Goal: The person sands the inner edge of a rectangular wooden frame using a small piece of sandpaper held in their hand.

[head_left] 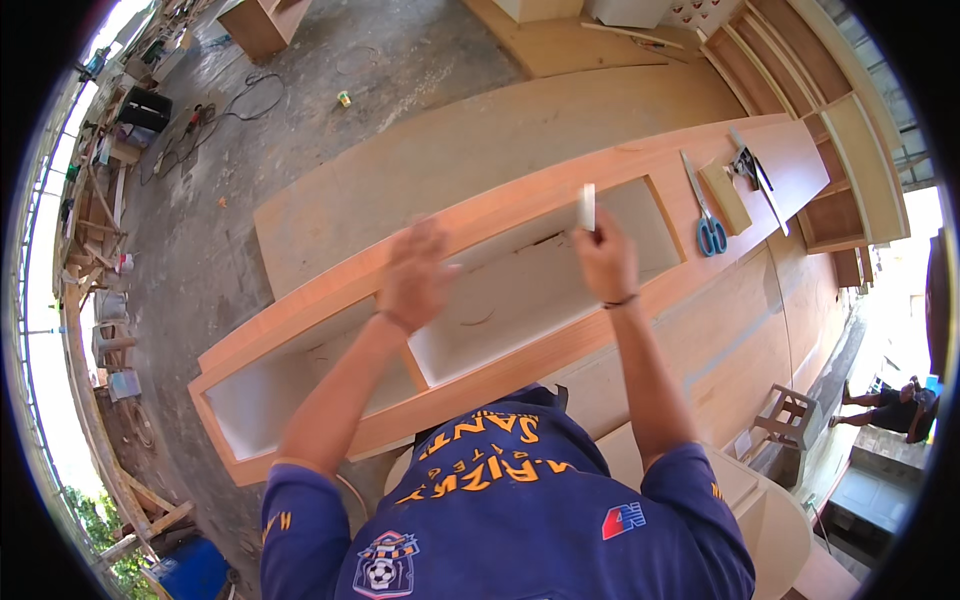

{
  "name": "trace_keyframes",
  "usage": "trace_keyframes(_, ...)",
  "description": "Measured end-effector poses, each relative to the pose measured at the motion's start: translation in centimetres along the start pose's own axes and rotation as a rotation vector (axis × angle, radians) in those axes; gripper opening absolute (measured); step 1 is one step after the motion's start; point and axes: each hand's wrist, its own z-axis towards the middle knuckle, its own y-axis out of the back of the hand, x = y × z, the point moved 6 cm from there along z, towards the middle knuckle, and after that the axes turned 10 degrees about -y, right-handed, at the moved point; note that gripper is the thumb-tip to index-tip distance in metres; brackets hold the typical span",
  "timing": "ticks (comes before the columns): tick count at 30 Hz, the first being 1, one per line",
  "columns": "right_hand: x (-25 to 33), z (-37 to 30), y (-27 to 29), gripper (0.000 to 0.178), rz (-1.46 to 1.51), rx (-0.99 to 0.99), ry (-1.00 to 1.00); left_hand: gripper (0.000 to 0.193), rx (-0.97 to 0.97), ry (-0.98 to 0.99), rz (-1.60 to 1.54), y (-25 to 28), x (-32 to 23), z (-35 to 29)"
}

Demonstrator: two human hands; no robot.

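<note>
A long wooden cabinet [500, 362] lies in front of me, with pinkish-brown edges and white-lined compartments. Over its middle divider, my left hand [415, 278] is blurred by motion; its thumb stands apart from the fingers and nothing shows in it. My right hand [608, 265] is closed on a small pale flat strip [587, 207] that points up from the fingers, above the right compartment. What kind of thing the strip is, I cannot tell. Thin curled scraps lie inside that compartment. Blue-handled scissors [711, 236] rest on the cabinet's right end.
Beside the scissors lie a wooden block [726, 200] and a dark metal tool [745, 165]. Large boards [400, 160] cover the floor beyond. An open shelf unit [850, 170] stands far right, a plastic stool [788, 417] nearer. Cables [205, 115] trail at far left. Another person [900, 408] is at far right.
</note>
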Motion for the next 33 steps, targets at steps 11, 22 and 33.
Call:
trace_keyframes(11, -6.3, -4.3, 10.4, 0.033, 0.669, -0.076, -0.383, 0.051, 0.115, -0.180, 0.102, -5.9, -7.8, 11.0)
trace_keyframes(22, -4.9, 3.3, 4.0, 0.025, -0.075, -0.016, 0.100, 0.049, -0.030, 0.136, -0.021, -2.0, -5.0, 2.9)
trace_keyframes(33, -8.9, 7.5, 3.1, 0.023, 0.434, 0.134, -0.264, 0.043, -0.097, 0.504, 0.235, 8.3, 3.5, -18.9)
